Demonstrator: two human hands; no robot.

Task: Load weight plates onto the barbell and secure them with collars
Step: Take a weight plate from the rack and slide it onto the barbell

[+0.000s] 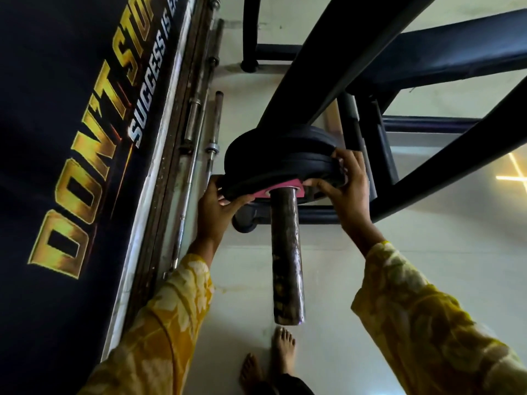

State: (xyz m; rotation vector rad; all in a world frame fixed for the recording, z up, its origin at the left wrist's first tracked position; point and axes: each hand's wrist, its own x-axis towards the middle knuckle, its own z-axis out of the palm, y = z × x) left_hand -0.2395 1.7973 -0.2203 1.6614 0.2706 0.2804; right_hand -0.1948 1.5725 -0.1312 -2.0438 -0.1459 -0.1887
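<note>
Both the left hand (218,208) and right hand (346,185) grip the weight plate (273,163) between them, the barbell sleeve (286,252) running back toward the person.

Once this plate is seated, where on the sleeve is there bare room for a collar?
The barbell sleeve is bare from the plate out to its free end. Up at the plate it is crowded: the left hand and right hand grip its edges beside the pink hub.

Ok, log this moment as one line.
step: loading plate | hands: left and right both on plate | plate: on sleeve | collar: none visible
</note>
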